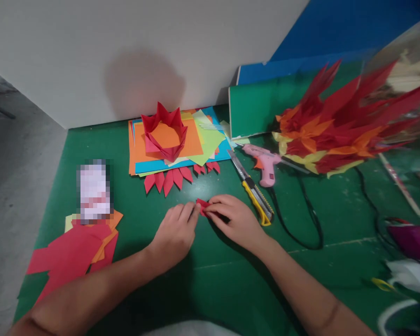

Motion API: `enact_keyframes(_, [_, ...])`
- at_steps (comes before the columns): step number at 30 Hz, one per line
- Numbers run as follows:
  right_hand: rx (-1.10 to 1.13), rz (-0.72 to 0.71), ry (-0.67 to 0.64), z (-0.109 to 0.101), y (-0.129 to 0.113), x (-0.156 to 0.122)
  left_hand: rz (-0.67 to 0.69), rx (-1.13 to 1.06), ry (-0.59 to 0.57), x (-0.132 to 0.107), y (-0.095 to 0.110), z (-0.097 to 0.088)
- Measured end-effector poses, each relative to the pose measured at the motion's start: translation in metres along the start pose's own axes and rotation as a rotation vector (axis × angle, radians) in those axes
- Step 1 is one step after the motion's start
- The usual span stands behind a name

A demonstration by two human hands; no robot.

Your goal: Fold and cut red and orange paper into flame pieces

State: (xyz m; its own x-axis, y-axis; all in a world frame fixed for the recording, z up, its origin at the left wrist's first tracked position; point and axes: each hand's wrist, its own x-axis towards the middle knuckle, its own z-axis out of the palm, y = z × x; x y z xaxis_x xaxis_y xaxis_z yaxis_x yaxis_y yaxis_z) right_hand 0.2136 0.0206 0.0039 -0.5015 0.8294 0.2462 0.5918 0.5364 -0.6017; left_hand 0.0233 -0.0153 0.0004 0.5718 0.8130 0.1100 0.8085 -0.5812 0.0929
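Between my two hands, low over the green table, is a small red piece of paper [202, 204]. My left hand [178, 229] pinches its left edge with the fingertips. From the other side, my right hand [231, 217] has thumb and forefinger closed on the same piece. Just beyond them lies a row of folded red paper petals [168, 181]. A red paper ring with pointed tips [165, 151] rests on a stack of coloured paper [192, 138]. To the right of my right hand is a yellow utility knife [255, 193] with its blade out.
A pink glue gun [263, 161] with a black cord [313, 224] lies right of the knife. Behind it stands a large red, orange and yellow paper flower piece [343, 130]. Red paper sheets [73, 247] and a blurred-out pale rectangle [94, 191] are at left. A white wall [91, 56] borders the back.
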Motion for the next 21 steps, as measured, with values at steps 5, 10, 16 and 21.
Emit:
enact_keyframes(5, [0.054,0.072,0.024,0.000,-0.001,0.000,0.062,-0.087,-0.012,0.002,-0.005,0.004])
enact_keyframes(10, [0.113,0.188,0.072,0.001,0.000,0.000,0.062,-0.106,-0.016,0.002,-0.007,0.003])
enact_keyframes(16, [0.088,0.204,0.065,0.005,0.004,0.001,0.091,-0.127,-0.011,0.006,-0.010,-0.003])
enact_keyframes(21, [0.099,0.200,0.079,0.006,0.002,0.002,0.103,-0.141,0.016,0.007,-0.012,-0.002])
